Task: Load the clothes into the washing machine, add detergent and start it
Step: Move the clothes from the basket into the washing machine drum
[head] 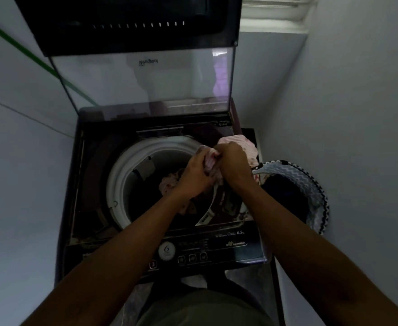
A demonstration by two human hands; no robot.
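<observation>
A dark top-loading washing machine (94, 184) stands in front of me with its glass lid (143, 78) raised. Its white-rimmed drum (122, 170) is open, and a pale patterned cloth (169, 184) lies inside. My left hand (195, 175) and my right hand (233, 163) are together over the drum's right side. Both grip a pink-and-white garment (211, 161). More of that pink fabric (242, 142) bunches behind my right hand on the machine's right edge.
A laundry basket (311, 184) with a zigzag-patterned rim stands to the right of the machine, dark clothes inside. The control panel (193, 252) with a round dial and buttons runs along the near edge. White walls close in on both sides.
</observation>
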